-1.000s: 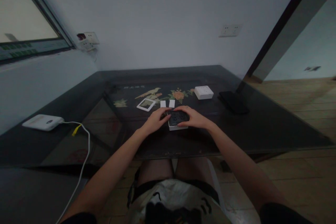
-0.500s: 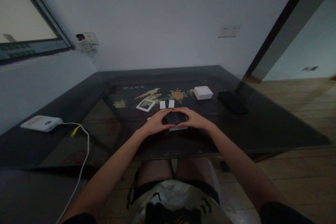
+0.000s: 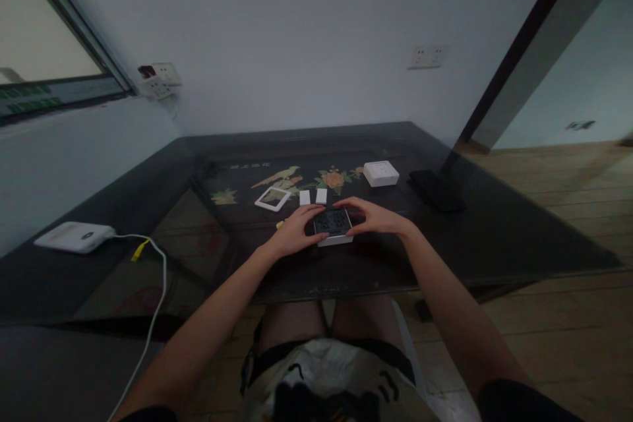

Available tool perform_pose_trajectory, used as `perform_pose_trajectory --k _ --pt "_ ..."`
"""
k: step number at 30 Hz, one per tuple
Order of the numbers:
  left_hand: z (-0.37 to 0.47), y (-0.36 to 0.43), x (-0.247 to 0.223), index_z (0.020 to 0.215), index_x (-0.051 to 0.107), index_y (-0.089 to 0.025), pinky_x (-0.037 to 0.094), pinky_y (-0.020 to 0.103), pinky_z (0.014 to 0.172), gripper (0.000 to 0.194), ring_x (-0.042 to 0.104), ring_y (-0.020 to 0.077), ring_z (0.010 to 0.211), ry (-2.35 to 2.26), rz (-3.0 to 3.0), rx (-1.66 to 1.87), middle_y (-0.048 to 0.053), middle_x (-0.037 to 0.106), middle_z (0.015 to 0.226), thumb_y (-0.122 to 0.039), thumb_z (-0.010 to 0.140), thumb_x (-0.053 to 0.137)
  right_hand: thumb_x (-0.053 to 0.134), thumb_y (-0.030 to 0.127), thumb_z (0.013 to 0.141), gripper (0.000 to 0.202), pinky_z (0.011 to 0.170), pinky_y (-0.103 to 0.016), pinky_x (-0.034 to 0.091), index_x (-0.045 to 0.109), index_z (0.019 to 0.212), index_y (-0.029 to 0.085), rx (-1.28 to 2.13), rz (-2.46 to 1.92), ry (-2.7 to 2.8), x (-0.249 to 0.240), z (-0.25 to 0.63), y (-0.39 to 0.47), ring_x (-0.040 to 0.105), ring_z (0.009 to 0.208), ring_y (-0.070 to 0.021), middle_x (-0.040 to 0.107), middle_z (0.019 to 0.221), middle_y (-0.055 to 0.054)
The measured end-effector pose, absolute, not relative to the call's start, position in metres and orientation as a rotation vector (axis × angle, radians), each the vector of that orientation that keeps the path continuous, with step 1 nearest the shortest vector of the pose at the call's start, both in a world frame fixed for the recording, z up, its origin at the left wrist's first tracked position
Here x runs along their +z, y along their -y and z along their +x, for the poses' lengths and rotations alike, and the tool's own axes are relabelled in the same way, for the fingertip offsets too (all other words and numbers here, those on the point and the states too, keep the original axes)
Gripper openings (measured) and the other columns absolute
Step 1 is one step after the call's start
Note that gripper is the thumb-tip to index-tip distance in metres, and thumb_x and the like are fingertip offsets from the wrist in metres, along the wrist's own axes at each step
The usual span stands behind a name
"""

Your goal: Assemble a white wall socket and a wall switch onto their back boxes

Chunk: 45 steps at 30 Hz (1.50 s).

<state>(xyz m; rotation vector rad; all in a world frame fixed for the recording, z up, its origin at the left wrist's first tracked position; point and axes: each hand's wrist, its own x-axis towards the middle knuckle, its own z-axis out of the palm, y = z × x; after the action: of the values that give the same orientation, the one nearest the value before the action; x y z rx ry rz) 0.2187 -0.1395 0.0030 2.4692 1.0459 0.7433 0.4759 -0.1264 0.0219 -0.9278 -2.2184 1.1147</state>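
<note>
A small square block [image 3: 332, 221] with a black patterned top and a white front side rests on the dark table near its front edge. My left hand [image 3: 298, 232] curls around its left side, thumb at the near corner and fingers at the far one. On the opposite side, my right hand [image 3: 373, 216] grips it the same way, thumb near and fingertips at the far edge. Just beyond lie two small white rectangular pieces, a left one [image 3: 304, 198] and a right one [image 3: 321, 196]. A white square frame [image 3: 260, 203] lies to their left.
Behind my right hand stands a white box [image 3: 380, 174], with a black flat case [image 3: 436, 191] right of it. At far left lies a white power bank [image 3: 74, 237] with a white cable [image 3: 165, 277] running off the table's front edge. A small yellow thing [image 3: 280, 224] shows beside my left hand.
My right hand has opened out slightly to the right, uncovering more of the block's black top. My left hand stays at its left side. The view has shifted a little.
</note>
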Motion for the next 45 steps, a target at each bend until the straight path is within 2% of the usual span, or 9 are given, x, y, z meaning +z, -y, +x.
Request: perform_pose_trajectory --k 23,34,45 --pt "0.219 0.1371 0.0031 0.12 0.058 -0.017 0.042 0.046 0.102 0.052 0.054 0.0272 0.117 -1.053 2.577 0.825 0.014 0.06 0.125 -0.042 0.076 0.068 0.075 0.033 0.068 0.056 0.101 -0.047 0.04 0.057 0.12 0.026 0.995 -0.903 2.26 0.0238 0.4795 0.1248 0.051 0.121 -0.0259 0.057 0.126 -0.006" --pt "0.2192 0.1389 0.0063 0.12 0.057 -0.017 0.04 0.043 0.105 0.049 0.05 0.0256 0.122 -1.026 2.606 0.775 0.013 0.057 0.13 -0.042 0.078 0.066 0.074 0.033 0.069 0.053 0.097 -0.044 0.045 0.056 0.119 0.026 0.954 -0.917 2.299 0.0252 0.4809 0.125 0.05 0.121 -0.0251 0.055 0.128 -0.007" --pt "0.216 0.1395 0.009 0.127 0.052 -0.021 0.037 0.044 0.106 0.063 0.048 0.0266 0.125 -1.009 2.534 0.747 0.012 0.053 0.134 -0.045 0.073 0.071 0.076 0.033 0.067 0.056 0.098 -0.045 0.044 0.056 0.119 0.026 0.994 -0.914 2.285 0.0267 0.4807 0.1264 0.049 0.122 -0.0255 0.054 0.128 -0.007"
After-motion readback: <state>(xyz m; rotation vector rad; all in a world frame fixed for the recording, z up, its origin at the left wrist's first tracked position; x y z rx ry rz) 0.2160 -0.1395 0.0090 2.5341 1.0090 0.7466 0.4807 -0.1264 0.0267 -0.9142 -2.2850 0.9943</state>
